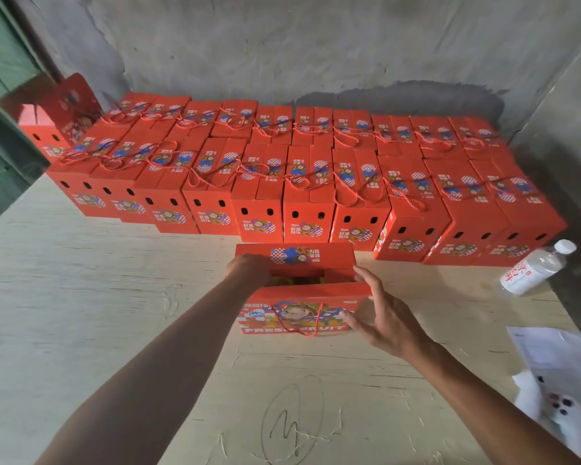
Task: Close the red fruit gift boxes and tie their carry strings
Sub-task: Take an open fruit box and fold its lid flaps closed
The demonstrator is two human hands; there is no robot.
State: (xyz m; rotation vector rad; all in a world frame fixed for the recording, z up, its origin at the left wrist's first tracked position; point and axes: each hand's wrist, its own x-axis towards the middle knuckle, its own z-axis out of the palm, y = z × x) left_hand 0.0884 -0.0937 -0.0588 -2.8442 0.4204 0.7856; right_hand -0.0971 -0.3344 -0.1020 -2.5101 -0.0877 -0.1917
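Closing the top flaps of a red fruit gift box [296,313] on the pale plywood worktop [114,297].

Stood near the worktop's middle, just in front of two long rows of closed red boxes [302,182] with red carry strings [346,193] lying across their lids. Far flap [294,255] raised and tilted, near flap [312,292] half folded, interior partly exposed between them. Red carry string loop [297,318] hung down the printed front face. Left hand [247,265] reached over the left end of the far flap, fingers curled on its edge. Right hand [379,310] spread wide at the right end, fingertips touching the near flap's corner. Plastic water bottle [534,270] lay on its side to the right, white papers [557,360] nearer. One box [52,115] with its lid up stood at the far left.
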